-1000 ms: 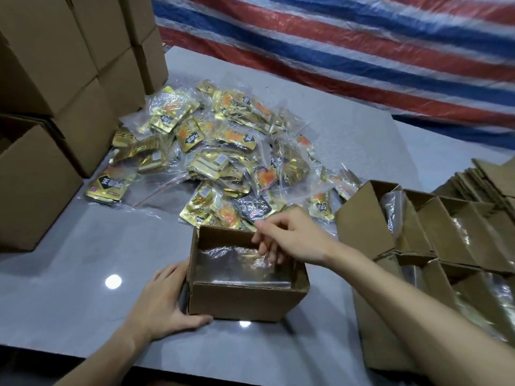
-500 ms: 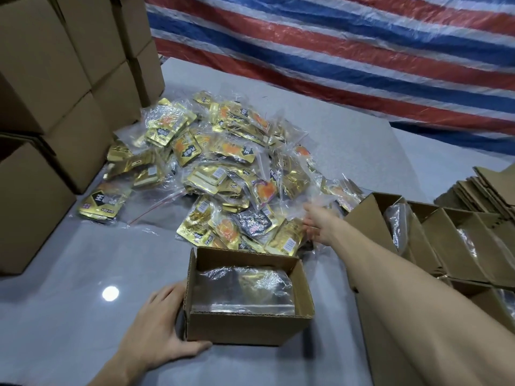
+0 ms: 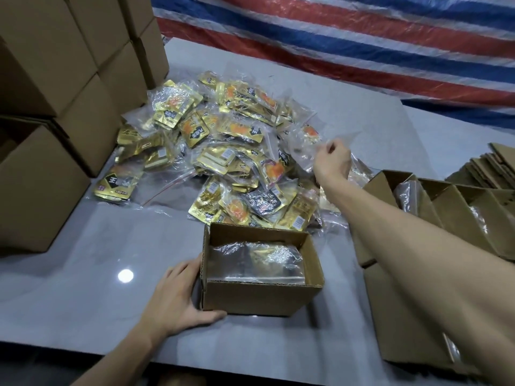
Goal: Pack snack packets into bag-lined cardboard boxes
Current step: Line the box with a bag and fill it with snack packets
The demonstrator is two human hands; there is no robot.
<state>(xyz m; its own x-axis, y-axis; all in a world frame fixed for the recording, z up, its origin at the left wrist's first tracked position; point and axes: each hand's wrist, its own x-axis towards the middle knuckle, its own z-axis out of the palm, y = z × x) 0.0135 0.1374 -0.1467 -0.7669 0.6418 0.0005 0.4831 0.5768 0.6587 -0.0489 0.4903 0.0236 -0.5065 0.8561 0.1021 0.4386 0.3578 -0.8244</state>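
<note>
left hand (image 3: 178, 299), fingers spread, steadies the bag-lined box (image 3: 262, 274) while right hand (image 3: 331, 160) pinches a clear snack bag (image 3: 303, 140) from the pile for packing.

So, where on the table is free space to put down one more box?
Bare table lies left of the open box, before the stacked boxes. Behind it the packet pile crowds; right, lined boxes fill the edge.

Open cardboard box (image 3: 262, 298), upright, near table edge; clear bag w/ gold packets lying inside. Heap of clear-bagged gold snack packets (image 3: 237, 162) just behind box, touching its far wall.
</note>
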